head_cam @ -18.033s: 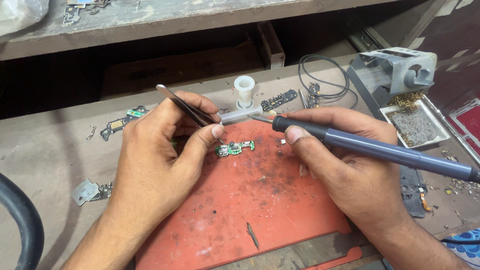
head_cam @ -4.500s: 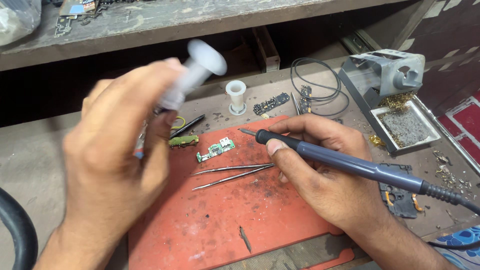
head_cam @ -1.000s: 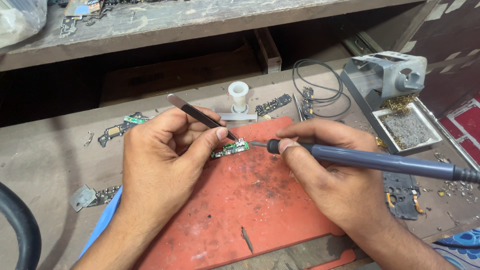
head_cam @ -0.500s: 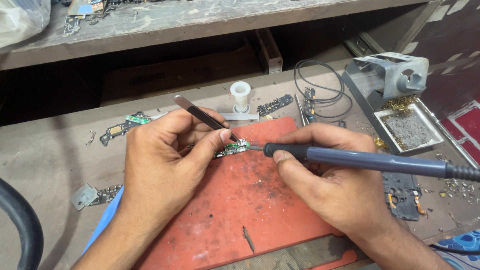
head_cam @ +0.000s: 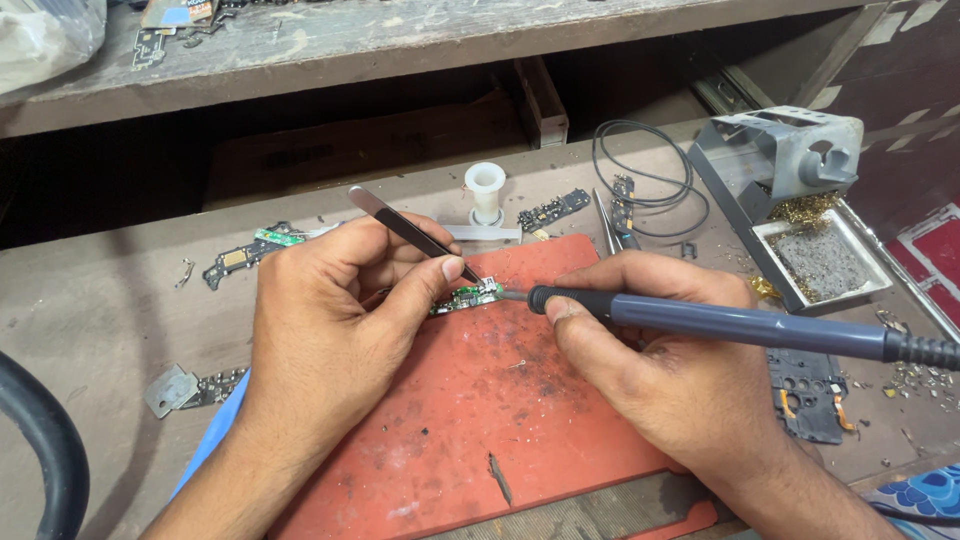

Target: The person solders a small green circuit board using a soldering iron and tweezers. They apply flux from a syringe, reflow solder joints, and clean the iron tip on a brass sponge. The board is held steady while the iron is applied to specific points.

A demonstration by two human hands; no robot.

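Head view: your left hand [head_cam: 330, 330] pinches tweezers [head_cam: 415, 233] onto a small board [head_cam: 467, 297] at its fingertips, while your right hand [head_cam: 670, 375] grips an iron [head_cam: 740, 326] touching it.

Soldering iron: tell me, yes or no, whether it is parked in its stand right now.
No: the soldering iron is gripped in the right hand, its tip at the small green circuit board, while the grey stand sits empty behind.

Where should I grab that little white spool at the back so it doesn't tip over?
Probably pinch the white spool round its narrow middle, coming down from above. It stands upright on the bench, with wider rims above and below, so fingers sit snugly between them.
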